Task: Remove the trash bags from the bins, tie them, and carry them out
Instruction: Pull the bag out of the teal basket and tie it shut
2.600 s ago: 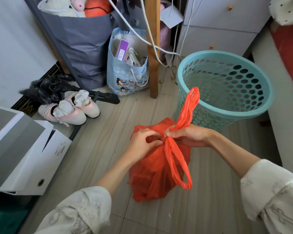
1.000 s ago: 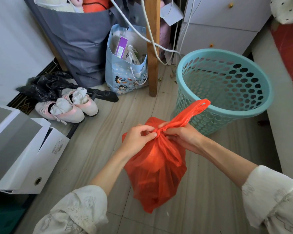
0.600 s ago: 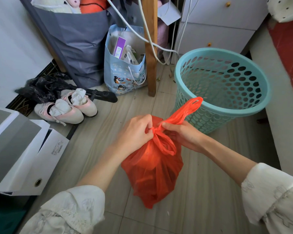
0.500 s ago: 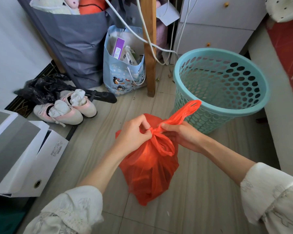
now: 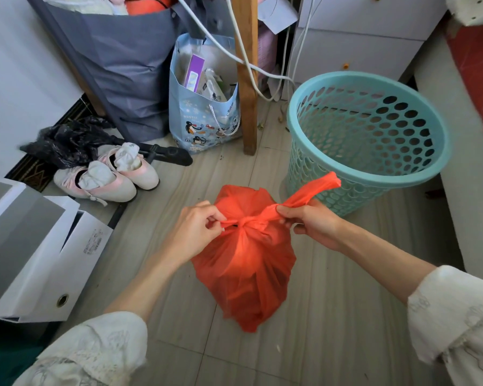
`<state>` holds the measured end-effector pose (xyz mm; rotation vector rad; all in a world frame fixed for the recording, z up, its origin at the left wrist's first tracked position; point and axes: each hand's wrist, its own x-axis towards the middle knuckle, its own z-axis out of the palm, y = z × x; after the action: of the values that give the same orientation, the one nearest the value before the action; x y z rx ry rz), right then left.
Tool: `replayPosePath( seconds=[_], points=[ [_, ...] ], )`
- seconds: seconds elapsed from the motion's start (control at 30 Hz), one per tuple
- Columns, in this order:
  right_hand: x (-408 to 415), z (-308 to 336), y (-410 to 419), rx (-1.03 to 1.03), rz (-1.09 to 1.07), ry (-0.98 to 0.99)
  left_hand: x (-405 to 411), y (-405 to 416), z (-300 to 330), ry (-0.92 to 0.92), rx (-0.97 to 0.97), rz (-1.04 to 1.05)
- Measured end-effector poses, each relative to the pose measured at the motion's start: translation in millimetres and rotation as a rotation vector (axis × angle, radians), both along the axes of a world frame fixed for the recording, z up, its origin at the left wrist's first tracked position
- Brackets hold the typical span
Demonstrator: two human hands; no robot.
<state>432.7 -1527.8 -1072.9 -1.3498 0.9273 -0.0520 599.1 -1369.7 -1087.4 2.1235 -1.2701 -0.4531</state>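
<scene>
An orange trash bag (image 5: 246, 263) sits full on the tiled floor in the middle of the head view, its neck drawn into a knot. My left hand (image 5: 197, 232) pinches the bag's left handle strip just beside the knot. My right hand (image 5: 311, 222) grips the right handle strip, whose loose end sticks up toward the bin. The teal perforated bin (image 5: 374, 174) stands behind and to the right of the bag, with no liner inside.
A wooden post (image 5: 247, 79) with white cables rises behind the bag. A blue gift bag (image 5: 204, 126), a grey fabric tote (image 5: 123, 73), pink shoes (image 5: 109, 176), black plastic (image 5: 67, 140) and white boxes (image 5: 39, 246) fill the left. A white cabinet (image 5: 360, 37) stands at the back right.
The handles were crossed and looped; now both hands have pulled apart sideways, drawing the knot tight on the bag's neck. The bag has settled lower and wider on the floor.
</scene>
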Motion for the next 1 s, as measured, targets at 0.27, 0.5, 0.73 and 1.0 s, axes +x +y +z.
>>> replayPosePath(
  seconds=[0.27, 0.5, 0.73, 1.0],
  points=[
    [-11, -3, -3, -0.140, 0.062, 0.147, -7, 4, -18, 0.025, 0.198, -0.022],
    [24, 44, 10, -0.348, 0.152, 0.298, -9, 9, 40, 0.095, 0.497, -0.140],
    [27, 168, 41, -0.545, 0.450, 0.501, -18, 22, 184, 0.269, 0.535, -0.008],
    [26, 430, 48, -0.489, 0.479, 0.468, -37, 45, 432, 0.332, 0.280, 0.224]
  ],
)
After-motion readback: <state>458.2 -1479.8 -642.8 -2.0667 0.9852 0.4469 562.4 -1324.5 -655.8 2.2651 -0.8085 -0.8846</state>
